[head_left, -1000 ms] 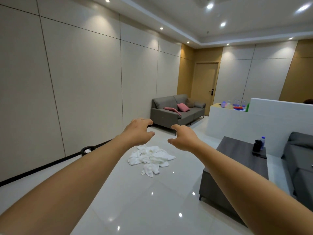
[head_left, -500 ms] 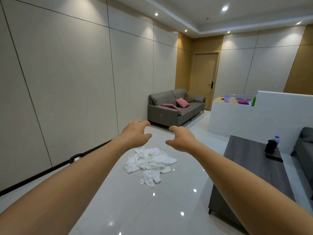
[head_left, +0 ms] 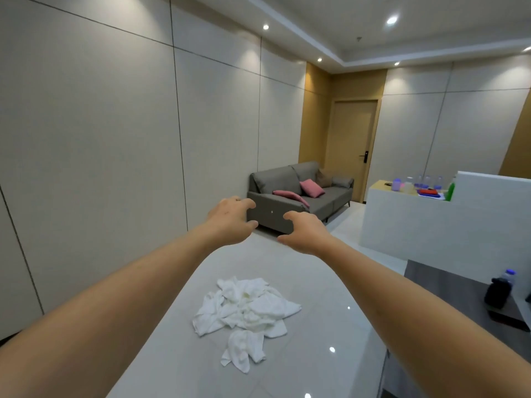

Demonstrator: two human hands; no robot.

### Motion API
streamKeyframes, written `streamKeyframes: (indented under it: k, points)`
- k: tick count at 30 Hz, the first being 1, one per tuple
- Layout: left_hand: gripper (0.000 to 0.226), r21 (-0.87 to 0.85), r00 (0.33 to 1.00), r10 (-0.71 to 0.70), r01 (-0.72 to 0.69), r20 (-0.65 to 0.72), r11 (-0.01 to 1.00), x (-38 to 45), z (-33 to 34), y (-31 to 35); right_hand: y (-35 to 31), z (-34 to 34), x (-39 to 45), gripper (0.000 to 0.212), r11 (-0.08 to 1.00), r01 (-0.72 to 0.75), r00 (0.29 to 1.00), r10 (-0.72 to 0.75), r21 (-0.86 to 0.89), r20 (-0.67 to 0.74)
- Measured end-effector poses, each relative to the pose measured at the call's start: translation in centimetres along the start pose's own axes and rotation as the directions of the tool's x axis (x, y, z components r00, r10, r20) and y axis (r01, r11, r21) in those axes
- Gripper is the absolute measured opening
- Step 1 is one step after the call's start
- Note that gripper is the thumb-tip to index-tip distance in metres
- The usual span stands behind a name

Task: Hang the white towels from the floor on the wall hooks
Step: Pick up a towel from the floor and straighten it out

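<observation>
A crumpled heap of white towels [head_left: 247,311] lies on the glossy white floor, between my two outstretched arms. My left hand [head_left: 230,221] is held out at arm's length above and beyond the heap, fingers curved and apart, holding nothing. My right hand [head_left: 306,232] is beside it, about a hand's width to the right, also with fingers apart and holding nothing. Neither hand touches the towels. No wall hooks show on the beige panelled wall [head_left: 100,168] at my left.
A grey sofa [head_left: 298,201] with pink cushions stands against the far left wall. A dark low table [head_left: 448,288] with a bottle [head_left: 508,275] and a black object is at my right. A white counter [head_left: 431,222] with bottles is behind it, and a closed door [head_left: 355,147] beyond.
The view has come nearer the towels and tilted up: the heap now sits lower in the frame, below my hands. Both hands stay outstretched with fingers apart.
</observation>
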State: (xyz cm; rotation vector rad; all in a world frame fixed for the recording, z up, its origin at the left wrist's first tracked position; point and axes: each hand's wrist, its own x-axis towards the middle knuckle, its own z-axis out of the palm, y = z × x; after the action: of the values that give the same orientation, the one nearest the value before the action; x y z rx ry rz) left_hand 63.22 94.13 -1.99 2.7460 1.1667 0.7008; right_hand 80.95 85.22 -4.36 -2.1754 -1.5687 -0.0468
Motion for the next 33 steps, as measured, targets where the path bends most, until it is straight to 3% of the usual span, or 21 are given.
streamKeyframes:
  k: [9,19,26,33]
  points:
    - [0.051,-0.005,0.991,-0.040,0.041,0.124,0.999,11.5,9.4,-5.7,4.6,8.4,12.7,0.070,0.999,-0.032,0.991,0.029,0.020,0.129]
    - [0.052,-0.072,0.969,-0.064,0.083,0.241,0.994,23.8,22.3,-18.3,8.1,22.1,27.0,0.069,0.986,-0.156,0.966,0.141,0.055,0.219]
    - [0.052,-0.092,0.880,-0.078,0.136,0.469,0.986,31.2,32.2,-28.0,10.7,33.3,34.5,0.067,0.944,-0.326,0.868,0.275,0.057,0.414]
    - [0.051,-0.105,0.773,-0.105,0.217,0.626,0.970,34.9,42.0,-33.2,15.1,42.4,38.2,0.068,0.882,-0.470,0.732,0.371,0.030,0.572]
